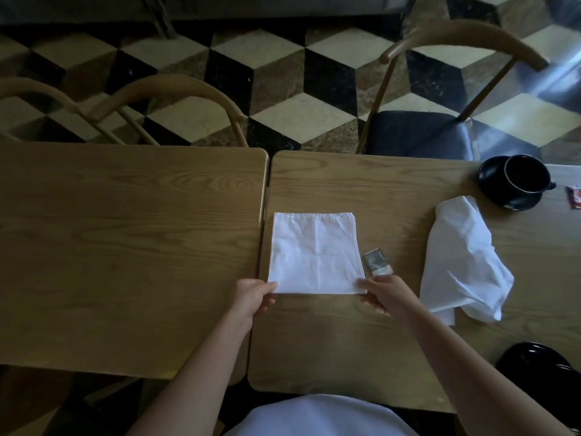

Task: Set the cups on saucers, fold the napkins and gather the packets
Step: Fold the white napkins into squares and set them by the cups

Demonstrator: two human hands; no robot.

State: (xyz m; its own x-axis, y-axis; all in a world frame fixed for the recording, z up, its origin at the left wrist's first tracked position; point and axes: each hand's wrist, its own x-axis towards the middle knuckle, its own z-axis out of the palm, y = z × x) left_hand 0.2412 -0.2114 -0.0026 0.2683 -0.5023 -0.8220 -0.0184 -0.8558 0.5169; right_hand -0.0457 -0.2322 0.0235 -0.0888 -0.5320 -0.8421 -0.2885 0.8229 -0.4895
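Note:
A white napkin [316,253] lies flat and folded into a rectangle on the right-hand wooden table [361,341]. My left hand [253,297] pinches its near left corner and my right hand [385,294] pinches its near right corner. A small grey packet [377,262] lies just right of the napkin, beside my right hand. A second white napkin [462,262] lies crumpled further right. A black cup [525,179] stands on a black saucer [490,177] at the far right. A red packet [574,198] shows at the right edge.
A second wooden table [125,247] adjoins on the left with a narrow gap between. Wooden chairs [456,89] stand across the tables on a checkered floor. A glossy black object [534,363] sits at the near right edge.

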